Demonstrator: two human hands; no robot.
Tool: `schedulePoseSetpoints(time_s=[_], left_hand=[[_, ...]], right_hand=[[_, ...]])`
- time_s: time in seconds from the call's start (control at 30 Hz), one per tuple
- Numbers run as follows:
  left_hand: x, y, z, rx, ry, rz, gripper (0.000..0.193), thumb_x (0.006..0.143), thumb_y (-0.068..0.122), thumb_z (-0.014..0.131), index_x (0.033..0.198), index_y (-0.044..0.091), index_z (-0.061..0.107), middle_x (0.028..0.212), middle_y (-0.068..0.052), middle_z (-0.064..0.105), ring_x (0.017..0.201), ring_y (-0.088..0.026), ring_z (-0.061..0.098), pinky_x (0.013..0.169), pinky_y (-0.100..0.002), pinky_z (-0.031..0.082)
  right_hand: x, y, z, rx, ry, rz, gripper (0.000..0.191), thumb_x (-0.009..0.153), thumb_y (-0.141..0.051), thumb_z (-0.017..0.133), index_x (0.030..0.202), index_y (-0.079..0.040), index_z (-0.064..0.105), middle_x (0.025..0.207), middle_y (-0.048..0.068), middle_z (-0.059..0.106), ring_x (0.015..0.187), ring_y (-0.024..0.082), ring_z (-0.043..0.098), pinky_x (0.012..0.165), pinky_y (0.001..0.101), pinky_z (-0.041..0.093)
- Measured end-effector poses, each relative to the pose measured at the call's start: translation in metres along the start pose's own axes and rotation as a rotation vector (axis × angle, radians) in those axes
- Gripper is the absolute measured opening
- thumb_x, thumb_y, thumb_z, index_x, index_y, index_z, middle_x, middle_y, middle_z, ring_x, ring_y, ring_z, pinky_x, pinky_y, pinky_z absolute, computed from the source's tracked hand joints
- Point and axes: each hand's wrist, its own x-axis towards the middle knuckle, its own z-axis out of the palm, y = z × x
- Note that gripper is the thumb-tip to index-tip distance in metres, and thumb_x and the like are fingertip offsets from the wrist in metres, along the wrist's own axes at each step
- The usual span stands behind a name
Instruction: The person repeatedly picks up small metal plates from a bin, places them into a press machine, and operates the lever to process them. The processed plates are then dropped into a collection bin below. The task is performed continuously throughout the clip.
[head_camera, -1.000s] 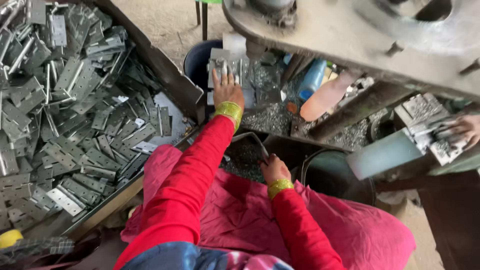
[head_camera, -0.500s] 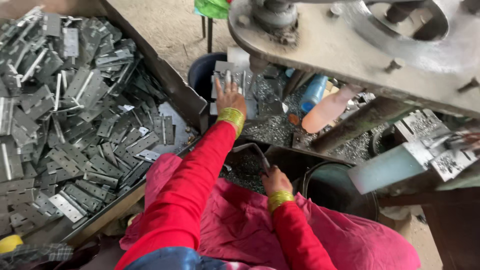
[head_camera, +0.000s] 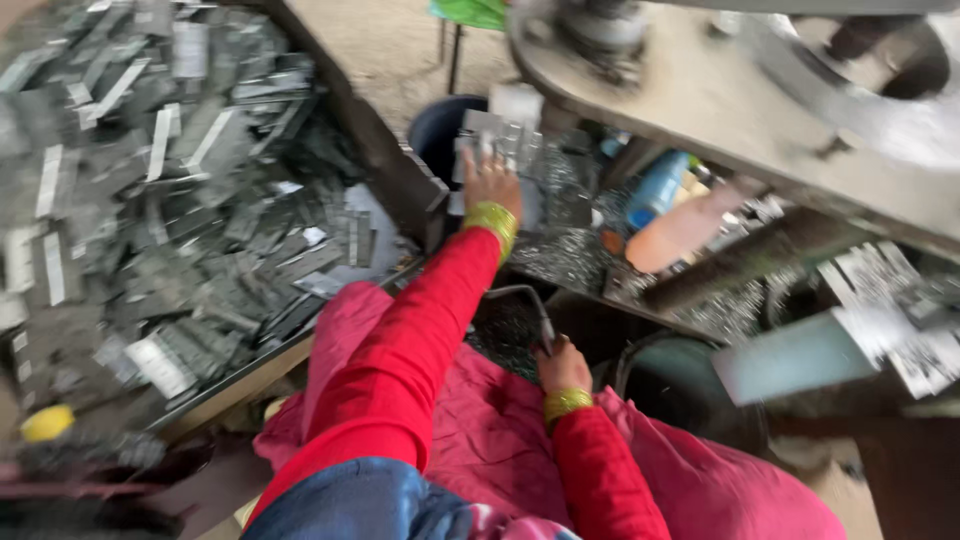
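Note:
My left hand (head_camera: 490, 182) reaches forward in a red sleeve with yellow bangles and rests on a stack of grey metal plates (head_camera: 500, 140) beside a dark bucket (head_camera: 440, 135). My right hand (head_camera: 562, 368), lower and closer to my lap, is closed around the grip of a bent metal handle (head_camera: 525, 300). Pink cloth (head_camera: 480, 440) covers my lap. The whole view is blurred by motion.
A large tray of several flat metal pieces (head_camera: 160, 200) fills the left. A heavy metal machine table (head_camera: 720, 100) spans the top right, with a blue bottle (head_camera: 655, 188) and an orange bottle (head_camera: 685, 232) under it. Metal shavings (head_camera: 570, 255) cover the bench. A dark round bin (head_camera: 680, 385) stands right of my right hand.
The view has swung a little and blurred. My left hand stays on the plate stack and my right hand stays on the handle.

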Motion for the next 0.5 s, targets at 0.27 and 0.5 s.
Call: schedulePoseSetpoints(time_s=[0.27,0.5], left_hand=[[-0.146,-0.108,0.028,-0.564,0.351,0.236,0.016,0.093,0.016,0.069,0.107,0.010,0.072,0.117,-0.010,0.070,0.117,-0.031,0.063,0.103,-0.047,0.047],[-0.125,-0.204,0.096,-0.102,0.022,-0.497,0.060,0.087,0.038,0.071,0.135,0.004,0.057,0.135,-0.019,0.062,0.128,-0.037,0.054,0.103,-0.056,0.041]], right_hand=[[-0.048,-0.079,-0.115,-0.175,0.403,-0.335,0.051,0.090,-0.041,0.072,0.128,-0.008,0.063,0.095,0.019,0.072,0.082,0.041,0.070,0.069,0.0510,0.054],[-0.068,-0.130,-0.139,-0.020,0.735,-0.536,0.014,0.098,-0.023,0.073,0.104,-0.011,0.073,0.095,0.009,0.073,0.085,0.032,0.070,0.071,0.0428,0.054]])
